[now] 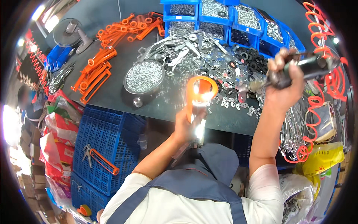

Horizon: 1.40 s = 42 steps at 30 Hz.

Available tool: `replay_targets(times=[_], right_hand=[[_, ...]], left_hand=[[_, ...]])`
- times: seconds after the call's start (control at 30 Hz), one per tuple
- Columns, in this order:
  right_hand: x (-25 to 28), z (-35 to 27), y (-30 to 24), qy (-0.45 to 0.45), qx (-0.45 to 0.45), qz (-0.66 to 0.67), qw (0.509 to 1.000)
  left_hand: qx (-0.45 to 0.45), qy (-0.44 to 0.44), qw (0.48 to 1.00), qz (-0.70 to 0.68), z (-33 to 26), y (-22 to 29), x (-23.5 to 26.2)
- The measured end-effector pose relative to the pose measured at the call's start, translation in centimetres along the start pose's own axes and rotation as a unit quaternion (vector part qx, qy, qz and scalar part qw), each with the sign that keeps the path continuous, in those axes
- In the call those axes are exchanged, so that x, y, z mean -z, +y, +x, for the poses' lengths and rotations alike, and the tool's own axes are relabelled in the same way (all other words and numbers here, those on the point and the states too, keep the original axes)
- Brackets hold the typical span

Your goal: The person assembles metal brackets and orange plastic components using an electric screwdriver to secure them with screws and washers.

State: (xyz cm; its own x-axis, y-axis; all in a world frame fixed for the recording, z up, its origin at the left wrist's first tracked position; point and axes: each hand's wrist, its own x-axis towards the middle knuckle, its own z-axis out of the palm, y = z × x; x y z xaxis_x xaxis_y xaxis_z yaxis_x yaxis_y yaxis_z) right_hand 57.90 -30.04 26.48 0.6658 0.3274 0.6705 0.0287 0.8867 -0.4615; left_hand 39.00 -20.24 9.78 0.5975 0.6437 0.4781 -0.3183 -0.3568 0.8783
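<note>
My left hand (182, 125) is closed around an orange metal frame (191, 93) with a round ring at its upper end. It stands up over the table's near edge, and a bright glare covers its lower part. My right hand (285, 78) grips a dark air screwdriver (309, 69) above the right side of the table, its tip pointing left. The screwdriver and hand are blurred. Under and beyond the orange frame lie loose washers and small metal parts (229, 89). A round dish of small silver pieces (144, 77) stands left of the frame.
Blue bins of hardware (214, 30) line the table's back. Silver levers (179, 52) and orange frames (95, 71) lie in piles. An orange coiled hose (316, 100) hangs at right near metal rods (294, 130). Blue crates (99, 138) stand below left; a metal cup (137, 102) sits near the edge.
</note>
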Motion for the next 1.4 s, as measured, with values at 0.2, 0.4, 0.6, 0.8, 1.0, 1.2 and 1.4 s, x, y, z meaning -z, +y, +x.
replay_targets(times=[0.2,0.4,0.6,0.8,1.0,1.2,1.4], right_hand=[[-9.1,0.4,1.6,-0.166,-0.071,-0.233,0.956],[-9.3,-1.6,4.3,-0.227,-0.122,-0.192,0.947],[-9.7,-2.0,3.8,-0.312,-0.081,-0.226,0.920],[-10.5,-2.5,3.9,-0.314,-0.082,-0.333,0.885],[-11.1,0.1,1.1,-0.260,0.039,-0.397,0.879],[1.7,0.8,3.2,-0.080,-0.149,-0.472,0.865],[24.0,-6.8,5.1,-0.135,-0.045,-0.841,0.522]], left_hand=[[0.027,-0.021,0.999,0.008,0.1,0.0,-0.1],[-0.021,-0.012,1.000,-0.001,-0.2,0.8,-0.1],[-0.029,-0.009,0.999,0.022,0.1,0.8,0.1],[-0.091,0.018,0.995,0.030,-0.2,0.3,-0.3],[-0.083,0.034,0.994,0.062,-0.3,-0.2,-0.2],[0.032,-0.072,0.995,-0.068,-2.2,-1.7,1.5],[-0.086,0.047,0.946,-0.310,-2.6,2.4,8.1]])
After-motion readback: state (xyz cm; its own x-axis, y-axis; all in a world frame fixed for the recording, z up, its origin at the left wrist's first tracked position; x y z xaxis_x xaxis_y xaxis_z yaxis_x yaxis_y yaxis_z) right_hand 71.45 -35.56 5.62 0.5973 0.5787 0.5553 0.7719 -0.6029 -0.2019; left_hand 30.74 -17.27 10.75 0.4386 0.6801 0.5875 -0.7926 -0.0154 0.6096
